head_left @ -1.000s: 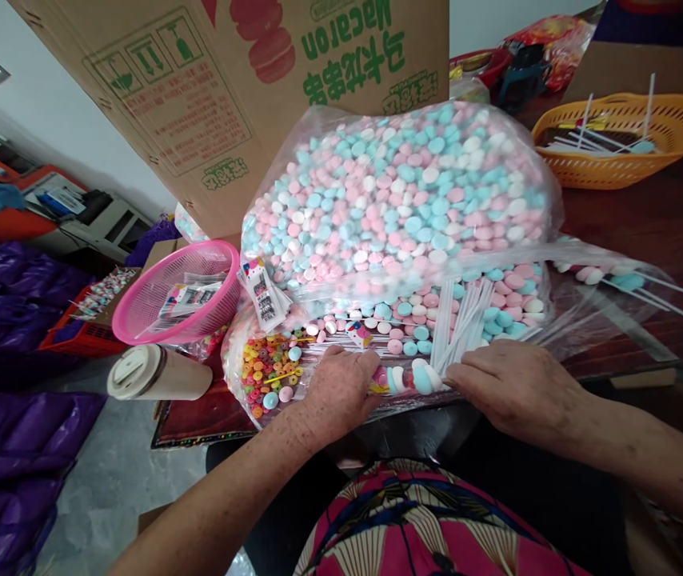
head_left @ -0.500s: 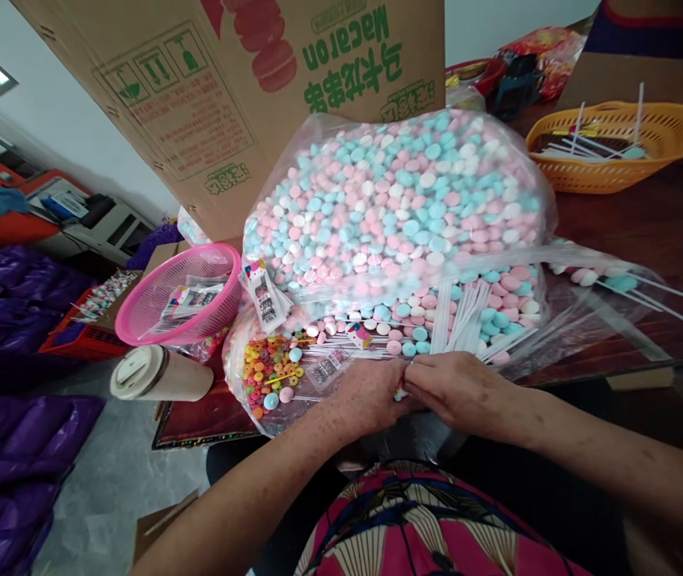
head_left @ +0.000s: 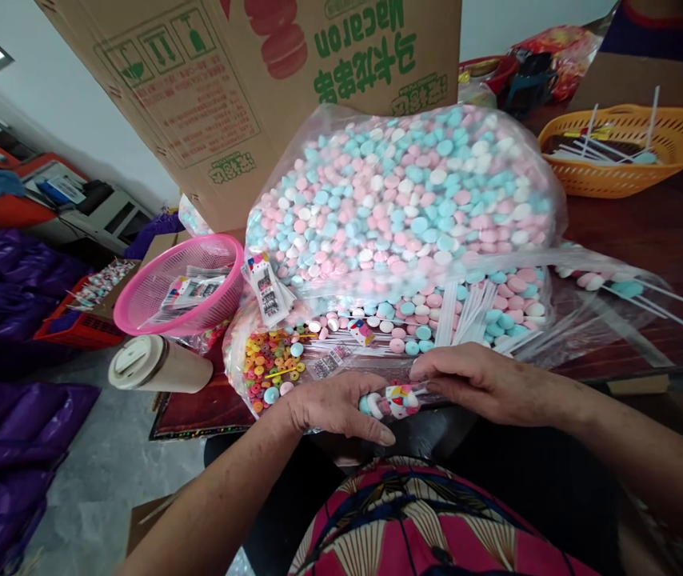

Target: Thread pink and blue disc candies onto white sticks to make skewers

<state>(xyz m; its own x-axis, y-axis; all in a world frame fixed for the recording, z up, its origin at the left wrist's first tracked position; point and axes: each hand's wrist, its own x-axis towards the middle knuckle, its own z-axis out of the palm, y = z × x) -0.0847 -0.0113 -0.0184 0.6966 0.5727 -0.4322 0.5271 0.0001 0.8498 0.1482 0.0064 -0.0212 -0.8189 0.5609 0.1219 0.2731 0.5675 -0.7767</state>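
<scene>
A candy skewer [head_left: 401, 402] lies crosswise between my hands, low over the table's front edge. It has pale blue and white candies at its left end and a colourful printed wrapper around its middle. My left hand [head_left: 338, 406] is loosely closed around the candy end, thumb stretched along the near side. My right hand [head_left: 479, 382] pinches the stick end, fingers curled and partly hidden. Just behind lie white sticks [head_left: 467, 308], a printed label [head_left: 330, 362] and pink, blue and white candies [head_left: 410, 332]. Ring-shaped candies [head_left: 269, 364] lie to the left.
A large clear bag of candies [head_left: 401, 192] fills the middle, before a cardboard box [head_left: 197, 104]. On the left stand a pink basket [head_left: 230, 284] with packets and a lidded cup [head_left: 182, 366]. A yellow basket [head_left: 617, 182] with sticks stands right.
My hands have moved apart from their close grip, the left one leftward and the right one slightly right. The skewer with its wrapper, mostly hidden before, now shows between them.
</scene>
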